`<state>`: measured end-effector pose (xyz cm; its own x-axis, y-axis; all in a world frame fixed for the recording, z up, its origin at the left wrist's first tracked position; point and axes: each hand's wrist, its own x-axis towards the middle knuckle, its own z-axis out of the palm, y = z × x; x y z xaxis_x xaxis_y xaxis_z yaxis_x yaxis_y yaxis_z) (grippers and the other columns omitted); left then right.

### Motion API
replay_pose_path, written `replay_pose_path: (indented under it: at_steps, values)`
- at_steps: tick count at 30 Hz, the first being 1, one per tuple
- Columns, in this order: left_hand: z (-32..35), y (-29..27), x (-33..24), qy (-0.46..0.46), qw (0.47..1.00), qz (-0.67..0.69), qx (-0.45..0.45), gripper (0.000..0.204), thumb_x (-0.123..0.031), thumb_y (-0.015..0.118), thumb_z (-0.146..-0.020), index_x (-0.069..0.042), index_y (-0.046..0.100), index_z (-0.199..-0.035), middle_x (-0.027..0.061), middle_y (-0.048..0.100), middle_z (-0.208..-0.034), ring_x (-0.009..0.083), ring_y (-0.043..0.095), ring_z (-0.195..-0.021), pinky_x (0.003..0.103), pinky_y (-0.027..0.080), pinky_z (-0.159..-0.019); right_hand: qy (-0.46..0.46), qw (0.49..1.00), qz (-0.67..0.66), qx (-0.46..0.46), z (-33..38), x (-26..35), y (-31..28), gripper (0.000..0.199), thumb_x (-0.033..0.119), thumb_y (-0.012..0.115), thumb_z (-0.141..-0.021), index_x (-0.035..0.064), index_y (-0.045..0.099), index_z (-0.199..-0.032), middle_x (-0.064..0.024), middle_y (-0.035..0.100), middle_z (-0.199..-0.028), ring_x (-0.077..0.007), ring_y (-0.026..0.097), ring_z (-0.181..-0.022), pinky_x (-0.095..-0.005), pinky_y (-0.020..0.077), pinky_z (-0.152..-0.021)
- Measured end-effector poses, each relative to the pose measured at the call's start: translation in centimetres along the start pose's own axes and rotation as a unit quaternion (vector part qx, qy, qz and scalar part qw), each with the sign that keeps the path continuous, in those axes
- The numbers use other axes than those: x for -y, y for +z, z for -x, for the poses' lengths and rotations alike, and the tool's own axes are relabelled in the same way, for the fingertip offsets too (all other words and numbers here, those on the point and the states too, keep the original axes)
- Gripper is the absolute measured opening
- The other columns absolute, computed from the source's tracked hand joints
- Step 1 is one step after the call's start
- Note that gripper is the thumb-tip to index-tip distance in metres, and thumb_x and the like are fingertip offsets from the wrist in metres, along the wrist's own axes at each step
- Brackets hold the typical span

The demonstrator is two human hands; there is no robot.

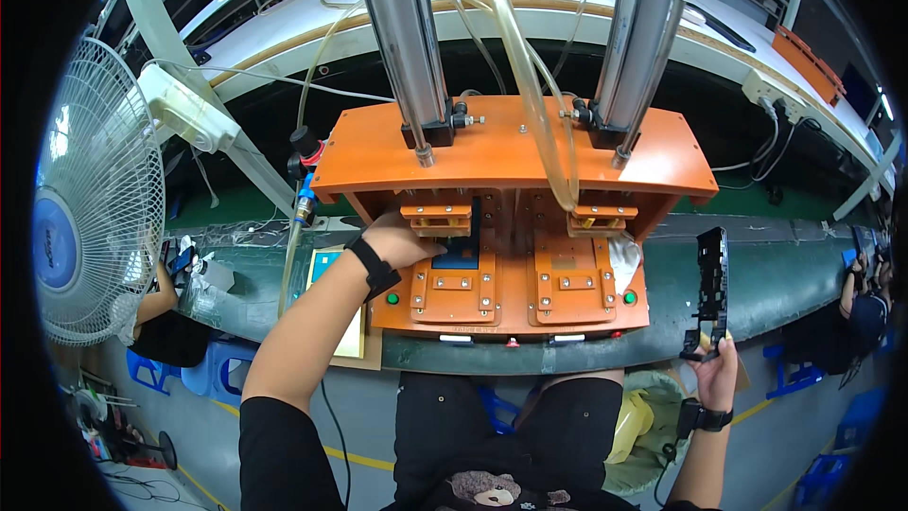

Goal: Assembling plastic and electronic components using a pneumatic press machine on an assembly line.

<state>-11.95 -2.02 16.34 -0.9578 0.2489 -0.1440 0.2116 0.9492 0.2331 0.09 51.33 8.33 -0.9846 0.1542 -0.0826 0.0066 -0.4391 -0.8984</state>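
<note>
The left hand (402, 241) reaches into the orange press fixture (511, 218), fingers resting on a dark blue part (456, 255); whether it grips cannot be told. The right hand (716, 369) grasps a black frame (712, 289) upright.

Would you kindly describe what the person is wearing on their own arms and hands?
Both hands are bare, without gloves. The left hand has a black band around its wrist, and a black short sleeve covers the upper arm. The right hand has a black watch-like wristband. Both forearms are uncovered.

The press machine (511, 156) is orange with 2 green buttons (392, 299). The frame piece (712, 289) is black. The surface (757, 274) is dark green. The fan (95, 199) is white and blue.
</note>
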Motion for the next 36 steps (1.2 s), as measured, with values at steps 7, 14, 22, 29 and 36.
replay_pose_path:
  at_steps: [7,14,22,29,36]
  values:
    - [5.9,-0.1,-0.8,0.046,0.986,-0.003,-0.163,0.056,-0.028,0.077,-0.075,0.001,0.059,-0.119,0.0265,0.053,-0.125,0.0414,0.047,-0.119,0.040,0.041,-0.103,0.035,0.974,-0.156,0.161,6.9,-5.1,2.7,0.067,0.023,0.073,-0.079,0.0016,0.038,-0.132,-0.0179,0.057,-0.117,-0.0341,0.063,-0.103,-0.0476,0.0540,-0.088]
    - [14.9,4.6,-7.8,0.317,0.921,0.189,-0.124,0.076,-0.035,0.083,-0.070,-0.004,0.051,-0.131,0.0194,0.046,-0.136,0.0413,0.041,-0.130,0.047,0.037,-0.107,0.215,0.893,-0.187,0.348,9.6,-10.0,12.4,0.089,0.019,0.076,-0.068,0.0001,0.030,-0.142,-0.0226,0.046,-0.134,-0.0449,0.047,-0.122,-0.0567,0.0367,-0.105]
    - [16.9,7.7,-7.1,0.297,0.917,0.216,-0.159,0.085,-0.013,0.084,-0.054,-0.001,0.049,-0.131,0.0185,0.050,-0.133,0.0400,0.046,-0.128,0.046,0.040,-0.105,0.352,0.778,-0.244,0.459,7.5,-14.5,21.0,0.088,0.024,0.071,-0.075,0.0051,0.026,-0.148,-0.0181,0.041,-0.143,-0.0347,0.045,-0.129,-0.0506,0.0300,-0.111]
    - [12.0,4.6,-2.4,0.246,0.927,0.174,-0.221,0.068,-0.008,0.080,-0.065,-0.003,0.052,-0.127,0.0206,0.054,-0.128,0.0368,0.052,-0.122,0.041,0.044,-0.102,0.239,0.844,-0.186,0.443,6.1,-14.1,22.8,0.070,0.034,0.054,-0.094,0.0045,0.023,-0.149,-0.0188,0.045,-0.140,-0.0291,0.052,-0.122,-0.0403,0.0425,-0.099]
    - [8.6,2.3,-0.5,0.171,0.963,0.159,-0.134,0.066,-0.008,0.076,-0.067,-0.002,0.051,-0.127,0.0188,0.054,-0.126,0.0361,0.052,-0.119,0.038,0.042,-0.102,0.225,0.886,-0.089,0.396,7.6,-14.1,18.4,0.057,0.028,0.052,-0.097,0.0007,0.034,-0.143,-0.0157,0.054,-0.131,-0.0216,0.058,-0.111,-0.0299,0.0462,-0.089]
